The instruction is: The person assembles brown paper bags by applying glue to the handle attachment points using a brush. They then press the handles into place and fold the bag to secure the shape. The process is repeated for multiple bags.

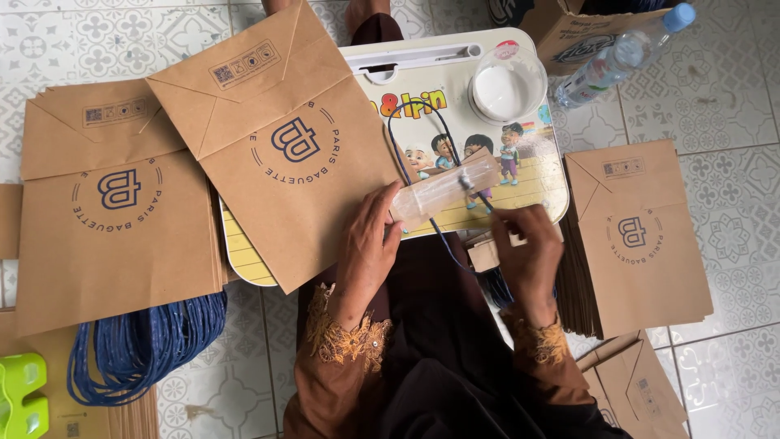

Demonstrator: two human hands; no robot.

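My left hand presses flat on a brown paper bag lying across a small cartoon-printed lap table; its fingertips touch a brown paper strip with a glossy patch of glue. A blue cord handle loops up from that strip. My right hand hovers beside the strip's lower right end, fingers pinched together near the cord and a small brown paper piece. What it pinches is hard to tell.
A stack of folded brown bags lies at left, another stack at right. A bundle of blue cords rests on the tiled floor. A clear bowl of white glue, a plastic water bottle and a cardboard box sit at the top.
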